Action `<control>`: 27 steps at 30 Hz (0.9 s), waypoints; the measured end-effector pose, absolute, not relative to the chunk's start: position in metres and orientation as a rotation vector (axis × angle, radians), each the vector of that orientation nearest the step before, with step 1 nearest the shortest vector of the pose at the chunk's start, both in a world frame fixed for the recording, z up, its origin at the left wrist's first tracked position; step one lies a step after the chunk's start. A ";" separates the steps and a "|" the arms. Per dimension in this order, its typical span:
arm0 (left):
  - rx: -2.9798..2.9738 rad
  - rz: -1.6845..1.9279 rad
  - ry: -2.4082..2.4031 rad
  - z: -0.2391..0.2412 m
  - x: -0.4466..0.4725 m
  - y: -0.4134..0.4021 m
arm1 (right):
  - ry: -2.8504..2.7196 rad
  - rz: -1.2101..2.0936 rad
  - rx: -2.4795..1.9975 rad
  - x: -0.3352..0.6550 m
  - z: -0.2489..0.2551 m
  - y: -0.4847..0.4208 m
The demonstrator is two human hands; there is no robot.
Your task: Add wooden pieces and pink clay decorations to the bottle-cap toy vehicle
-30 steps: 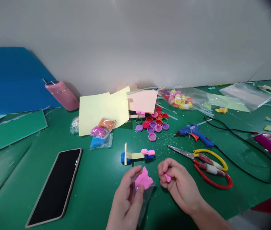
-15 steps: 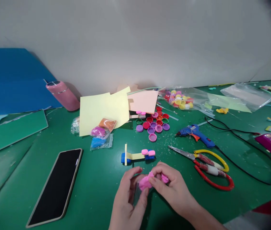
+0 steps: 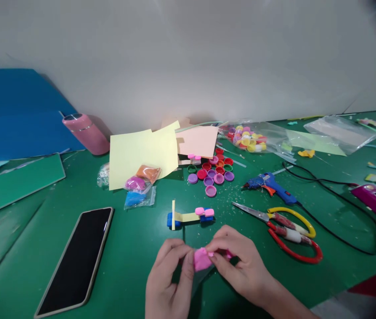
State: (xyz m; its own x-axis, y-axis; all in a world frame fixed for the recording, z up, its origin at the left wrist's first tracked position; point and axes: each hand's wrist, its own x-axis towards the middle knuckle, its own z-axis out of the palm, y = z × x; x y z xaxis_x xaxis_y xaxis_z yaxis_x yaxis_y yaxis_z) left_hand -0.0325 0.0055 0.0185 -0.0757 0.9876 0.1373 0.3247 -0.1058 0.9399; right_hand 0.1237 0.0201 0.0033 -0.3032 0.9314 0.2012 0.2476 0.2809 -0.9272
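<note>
Above the near part of the green table, my left hand (image 3: 170,279) is closed, pinching a lump of pink modelling clay (image 3: 202,260) and its clear plastic bag (image 3: 200,278). My right hand (image 3: 244,268) pinches the clay's right side between thumb and fingers, and a bit more pink shows under those fingers. Just beyond both hands stands a small model (image 3: 189,217) made of a pale yellow strip, blue end pieces and two pink pads on its right end. Neither hand touches it.
A phone (image 3: 76,261) lies left. Scissors (image 3: 257,213) and a blue glue gun (image 3: 272,185) with a black cord lie right. Behind are bottle caps (image 3: 211,191), bagged clay (image 3: 137,198), yellow paper (image 3: 124,155), a bag of caps (image 3: 249,139) and a pink bottle (image 3: 88,135).
My left hand's fingers have closed in on the pink clay and its bag, and the clay sits slightly lower. My right hand keeps its pinch. The view has shifted slightly.
</note>
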 end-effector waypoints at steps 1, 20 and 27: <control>1.469 1.230 1.459 0.018 -0.031 0.005 | -1.732 1.062 -1.089 0.124 0.004 0.021; 0.891 1.146 1.199 0.018 -0.029 0.006 | -1.580 1.481 -1.158 0.122 0.009 0.022; 0.642 1.036 1.027 0.010 -0.034 0.012 | -1.471 1.830 -1.057 0.125 0.011 0.027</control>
